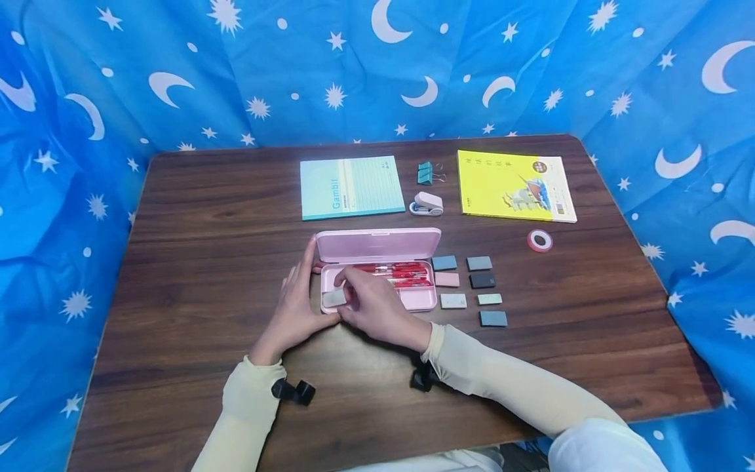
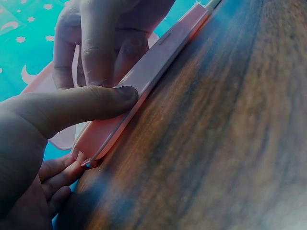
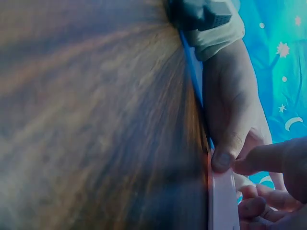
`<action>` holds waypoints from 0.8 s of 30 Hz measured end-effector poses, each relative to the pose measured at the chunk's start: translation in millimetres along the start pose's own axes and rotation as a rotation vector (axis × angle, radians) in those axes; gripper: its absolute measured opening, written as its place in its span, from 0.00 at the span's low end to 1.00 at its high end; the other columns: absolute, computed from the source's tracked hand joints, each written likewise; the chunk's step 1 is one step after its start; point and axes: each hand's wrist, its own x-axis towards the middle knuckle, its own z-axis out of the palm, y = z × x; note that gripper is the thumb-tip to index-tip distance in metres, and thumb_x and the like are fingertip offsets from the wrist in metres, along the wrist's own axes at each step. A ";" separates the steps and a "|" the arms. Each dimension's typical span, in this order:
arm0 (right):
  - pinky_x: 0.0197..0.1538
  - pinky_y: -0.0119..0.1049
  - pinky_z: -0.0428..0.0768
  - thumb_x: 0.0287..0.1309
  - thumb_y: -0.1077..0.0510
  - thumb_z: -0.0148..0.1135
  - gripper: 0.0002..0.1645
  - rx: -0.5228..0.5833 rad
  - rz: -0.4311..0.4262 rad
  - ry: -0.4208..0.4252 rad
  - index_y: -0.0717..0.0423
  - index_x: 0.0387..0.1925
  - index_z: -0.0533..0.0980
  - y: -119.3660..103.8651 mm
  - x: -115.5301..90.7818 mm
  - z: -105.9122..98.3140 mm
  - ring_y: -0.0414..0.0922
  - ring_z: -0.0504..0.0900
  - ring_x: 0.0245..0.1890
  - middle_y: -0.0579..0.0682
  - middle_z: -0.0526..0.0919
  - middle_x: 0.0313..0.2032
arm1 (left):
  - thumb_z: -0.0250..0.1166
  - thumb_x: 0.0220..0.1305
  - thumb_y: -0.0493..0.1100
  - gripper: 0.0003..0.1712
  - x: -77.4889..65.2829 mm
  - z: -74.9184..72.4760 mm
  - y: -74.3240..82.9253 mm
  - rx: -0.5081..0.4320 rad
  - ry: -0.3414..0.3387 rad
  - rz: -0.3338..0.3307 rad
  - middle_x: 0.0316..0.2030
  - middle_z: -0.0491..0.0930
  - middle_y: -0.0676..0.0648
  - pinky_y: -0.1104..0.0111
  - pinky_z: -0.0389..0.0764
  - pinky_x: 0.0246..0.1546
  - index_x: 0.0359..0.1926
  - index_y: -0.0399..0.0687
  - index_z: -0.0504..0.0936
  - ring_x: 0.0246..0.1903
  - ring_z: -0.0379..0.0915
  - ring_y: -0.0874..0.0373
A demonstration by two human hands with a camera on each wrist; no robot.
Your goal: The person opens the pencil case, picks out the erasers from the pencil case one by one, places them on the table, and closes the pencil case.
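A pink pencil case (image 1: 377, 244) lies with its lid up, and several red pens (image 1: 407, 270) are inside. My left hand (image 1: 295, 314) holds the case's left end; its thumb (image 2: 108, 101) presses on the near wall, while other fingers lie by the far left corner. Reaching over the near wall, my right hand (image 1: 380, 305) pinches a light grey block that looks like an eraser (image 1: 333, 299) in the left part of the case. In the left wrist view the right fingers dip inside the case, and the block is hidden there.
Right of the case lie several eraser-like blocks (image 1: 453, 301) in blue, pink, white, green and black. Behind are a notebook (image 1: 354, 190), a small stapler (image 1: 427, 204), a binder clip (image 1: 425, 173) and a yellow book (image 1: 501, 183). A tape roll (image 1: 539, 240) lies farther right.
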 end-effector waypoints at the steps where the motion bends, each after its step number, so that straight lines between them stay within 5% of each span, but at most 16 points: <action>1: 0.31 0.33 0.70 0.45 0.61 0.75 0.20 -0.025 -0.016 0.006 0.52 0.40 0.76 0.6 -0.4 -0.7 0.37 0.72 0.26 0.42 0.76 0.28 | 0.86 0.33 0.47 0.83 0.4 0.8 0.3 -0.004 0.001 0.003 0.57 0.75 0.45 0.47 0.59 0.62 0.81 0.67 0.36 0.59 0.66 0.48; 6: 0.27 0.30 0.71 0.48 0.61 0.73 0.16 -0.091 -0.139 0.076 0.55 0.39 0.77 6.6 -8.7 -14.8 0.37 0.73 0.24 0.43 0.76 0.28 | 0.87 0.32 0.50 0.84 0.4 3.0 1.1 -0.011 -0.001 0.009 0.57 0.75 0.45 0.46 0.57 0.63 0.81 0.67 0.36 0.59 0.66 0.49; 10: 0.28 0.31 0.74 0.49 0.61 0.72 0.15 -0.067 -0.195 0.166 0.58 0.39 0.77 23.0 -26.9 -49.2 0.42 0.76 0.23 0.45 0.78 0.27 | 0.88 0.32 0.52 0.85 -1.1 3.3 2.0 -0.003 -0.005 -0.005 0.58 0.74 0.45 0.46 0.56 0.64 0.81 0.68 0.35 0.59 0.66 0.49; 13: 0.28 0.31 0.73 0.48 0.61 0.73 0.14 -0.049 -0.126 0.184 0.57 0.38 0.79 45.1 -46.9 -86.6 0.42 0.76 0.23 0.45 0.78 0.26 | 0.88 0.32 0.52 0.85 -1.2 2.3 3.4 0.006 -0.003 -0.022 0.59 0.74 0.44 0.46 0.55 0.64 0.81 0.70 0.35 0.60 0.65 0.47; 17: 0.28 0.31 0.70 0.48 0.62 0.75 0.13 -0.044 0.022 0.103 0.54 0.36 0.79 71.3 -82.0 -126.2 0.38 0.72 0.24 0.42 0.76 0.24 | 0.88 0.33 0.53 0.84 -1.1 1.3 4.9 0.010 -0.005 -0.026 0.59 0.74 0.43 0.44 0.54 0.65 0.81 0.70 0.35 0.61 0.64 0.46; 24: 0.27 0.31 0.70 0.51 0.55 0.76 0.13 -0.138 0.150 -0.098 0.49 0.35 0.79 83.3 -128.6 -129.6 0.35 0.70 0.23 0.37 0.76 0.23 | 0.88 0.32 0.51 0.84 -0.1 5.4 4.5 -0.013 -0.007 -0.021 0.58 0.74 0.43 0.45 0.54 0.66 0.80 0.72 0.36 0.61 0.65 0.46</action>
